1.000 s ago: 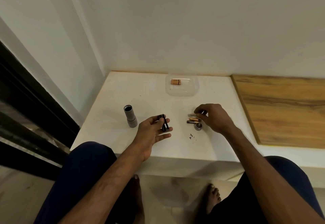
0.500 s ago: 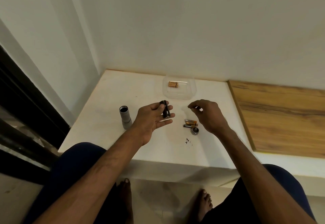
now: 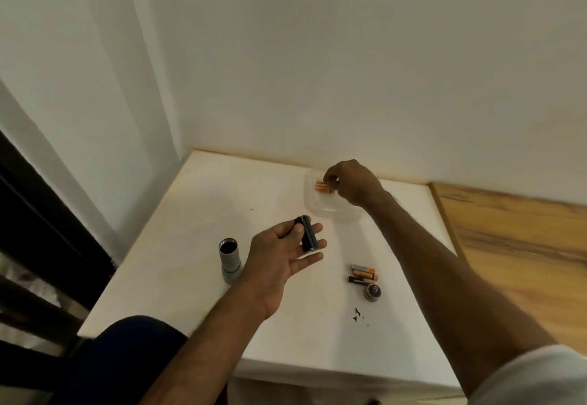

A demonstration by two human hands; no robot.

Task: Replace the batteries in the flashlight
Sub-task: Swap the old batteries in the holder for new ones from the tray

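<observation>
Step in hand: fetching fresh batteries (image 3: pixel 323 186) from the clear tray (image 3: pixel 330 211) at upper centre of the frame, against the wall.
Right hand (image 3: pixel 352 184): over the tray, fingertips pinched down at the copper-topped cells; whether the grip has already closed on one I cannot tell.
Left hand (image 3: pixel 279 258): mid-frame above the table (image 3: pixel 178 246), palm up, thumb and fingers closed around the black battery holder (image 3: pixel 306 234).
Flashlight body (image 3: pixel 229 260): stands upright on the table, open end up, just left of the left hand.
Old batteries (image 3: pixel 362 274): lie together at lower right of centre, the tail cap (image 3: pixel 372 292) just below them.
Doing it well: lift one cell at a time, keep it well apart from the spent ones, and check polarity against the holder before seating; hold the holder level so its slots face up.
Change from half a second ago: the right hand was near the old batteries with fingers loosely curled; it has reached up into the tray. The left hand keeps its hold on the holder.
</observation>
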